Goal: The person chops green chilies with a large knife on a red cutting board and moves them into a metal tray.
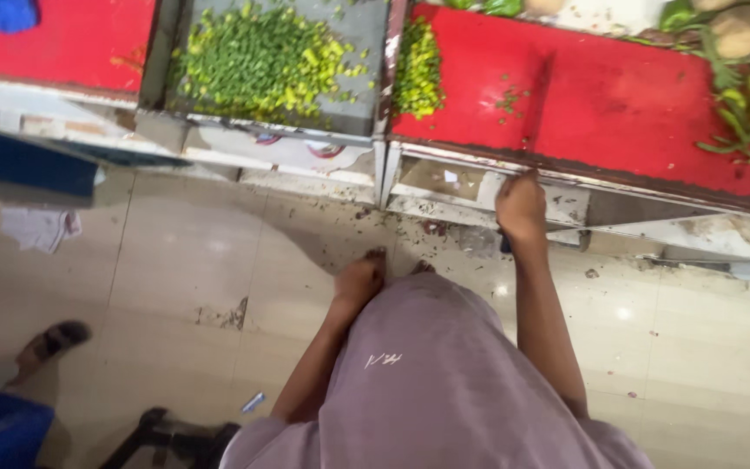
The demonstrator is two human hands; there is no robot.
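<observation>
Head view: I see right hand (521, 207) gripping front edge of red tabletop (618, 113), fingers curled over lip. Left hand (359, 280) hangs low, fingers loosely closed (holding nothing I can make out). Chopped greens (258, 61) lie ahead-left, nearer left hand.

A food-prep kitchen: red worktops (618, 104) strewn with chopped green vegetables (258, 61), scraps littering a tiled floor (184, 260).
</observation>
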